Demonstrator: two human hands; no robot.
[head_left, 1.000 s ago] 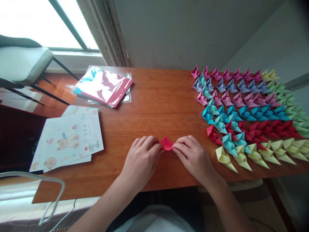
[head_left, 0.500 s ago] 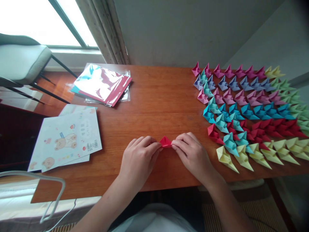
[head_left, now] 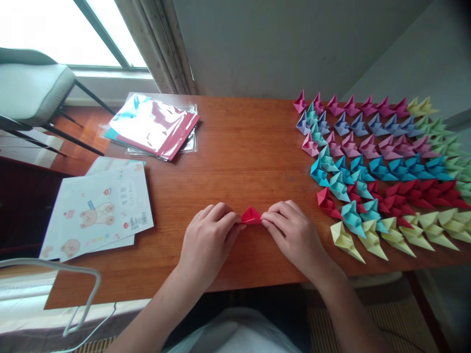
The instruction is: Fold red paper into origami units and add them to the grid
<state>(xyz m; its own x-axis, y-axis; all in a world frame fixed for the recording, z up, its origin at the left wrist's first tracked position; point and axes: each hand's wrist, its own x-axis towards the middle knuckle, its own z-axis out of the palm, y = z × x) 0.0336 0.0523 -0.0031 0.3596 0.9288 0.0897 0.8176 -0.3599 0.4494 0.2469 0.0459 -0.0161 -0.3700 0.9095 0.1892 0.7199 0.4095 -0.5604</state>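
Observation:
A small red folded paper boat (head_left: 251, 215) is held between my two hands, low over the front middle of the wooden table. My left hand (head_left: 213, 233) pinches its left tip between thumb and fingers. At the opposite end, my right hand (head_left: 290, 230) grips the right tip the same way. The boat's peak points up and away from me. My fingertips cover both of its ends.
Rows of folded paper boats in several colours, such as yellow ones (head_left: 368, 240) and blue ones (head_left: 382, 169), fill the table's right side. Packets of coloured paper (head_left: 154, 125) and bear-printed sheets (head_left: 106, 211) lie at left. A chair (head_left: 37, 93) stands by the window.
My left hand has shifted slightly to the left, and a little more of the red boat's left end shows. My right hand keeps its pinch almost in place.

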